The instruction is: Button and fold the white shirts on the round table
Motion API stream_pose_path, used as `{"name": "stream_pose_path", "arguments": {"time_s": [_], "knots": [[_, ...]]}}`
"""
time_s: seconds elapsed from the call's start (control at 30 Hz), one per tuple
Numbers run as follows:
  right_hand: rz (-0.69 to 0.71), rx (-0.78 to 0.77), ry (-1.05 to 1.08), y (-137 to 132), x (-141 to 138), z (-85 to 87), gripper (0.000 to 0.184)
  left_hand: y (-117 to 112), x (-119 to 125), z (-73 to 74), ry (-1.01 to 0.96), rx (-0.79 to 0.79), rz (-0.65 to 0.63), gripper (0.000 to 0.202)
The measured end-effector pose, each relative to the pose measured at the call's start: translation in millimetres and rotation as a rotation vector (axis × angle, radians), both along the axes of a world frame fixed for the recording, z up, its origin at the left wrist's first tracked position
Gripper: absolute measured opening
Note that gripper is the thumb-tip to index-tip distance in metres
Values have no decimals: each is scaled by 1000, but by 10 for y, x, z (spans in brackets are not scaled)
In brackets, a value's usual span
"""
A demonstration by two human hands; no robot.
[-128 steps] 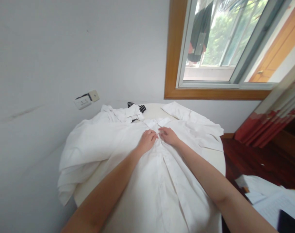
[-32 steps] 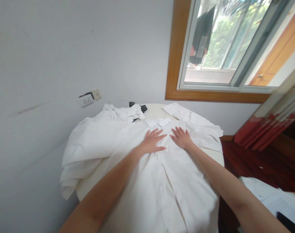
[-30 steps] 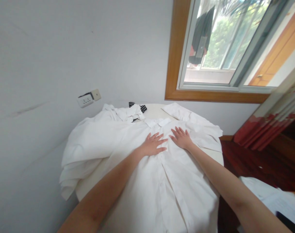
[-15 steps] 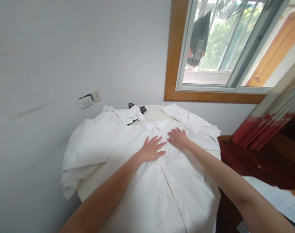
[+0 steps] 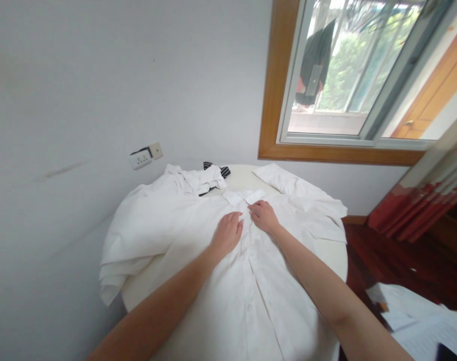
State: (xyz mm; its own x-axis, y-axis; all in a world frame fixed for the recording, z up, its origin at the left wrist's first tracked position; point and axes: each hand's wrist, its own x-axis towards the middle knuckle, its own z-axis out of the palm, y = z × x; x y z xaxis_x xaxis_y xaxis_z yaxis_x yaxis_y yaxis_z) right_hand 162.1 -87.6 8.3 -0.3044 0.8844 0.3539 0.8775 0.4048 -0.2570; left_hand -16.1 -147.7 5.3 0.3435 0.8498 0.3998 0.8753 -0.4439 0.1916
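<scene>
A white button-up shirt [image 5: 213, 296] lies front up, spread over a round cream table [image 5: 241, 175], its collar toward the wall and its button strip running down the middle. My left hand [image 5: 227, 231] is on the upper front, left of the strip, fingers drawn together and curled on the cloth. Just below the collar, my right hand [image 5: 263, 215] has its fingers bent and closed at the strip's edge. The fingertips of both hands press into the fabric, and the exact grip is partly hidden. One sleeve lies bunched at the left, the other stretches right.
A black-and-white striped cloth [image 5: 224, 172] pokes out by the bunched sleeve. A wall socket [image 5: 141, 159] is at the left, a wood-framed window [image 5: 268, 145] at the right. Papers [image 5: 420, 316] lie low at the right, with a red and cream curtain [image 5: 405, 210] behind.
My fingers, spread flat on the shirt before, have drawn together and curled at the button strip. The right hand has moved left toward the strip. The view has shifted slightly.
</scene>
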Motion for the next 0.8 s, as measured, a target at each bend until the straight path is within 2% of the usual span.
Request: {"name": "stream_pose_path", "arguments": {"time_s": [0.07, 0.23, 0.47, 0.67, 0.8], "knots": [[15, 0, 18, 16, 7, -4, 33, 51, -41, -22, 22, 5, 67, 42], [112, -1, 44, 33, 7, -24, 34, 62, -71, -69, 139, -54, 113, 46], [114, -1, -8, -3, 17, 2, 36, 13, -35, -61, 204, -41, 221, 52], [110, -7, -25, -37, 4, 37, 35, 51, -66, -62, 208, -61, 166, 50], [118, -2, -32, -57, -5, 70, 35, 116, -47, 36, 145, -39, 112, 41]]}}
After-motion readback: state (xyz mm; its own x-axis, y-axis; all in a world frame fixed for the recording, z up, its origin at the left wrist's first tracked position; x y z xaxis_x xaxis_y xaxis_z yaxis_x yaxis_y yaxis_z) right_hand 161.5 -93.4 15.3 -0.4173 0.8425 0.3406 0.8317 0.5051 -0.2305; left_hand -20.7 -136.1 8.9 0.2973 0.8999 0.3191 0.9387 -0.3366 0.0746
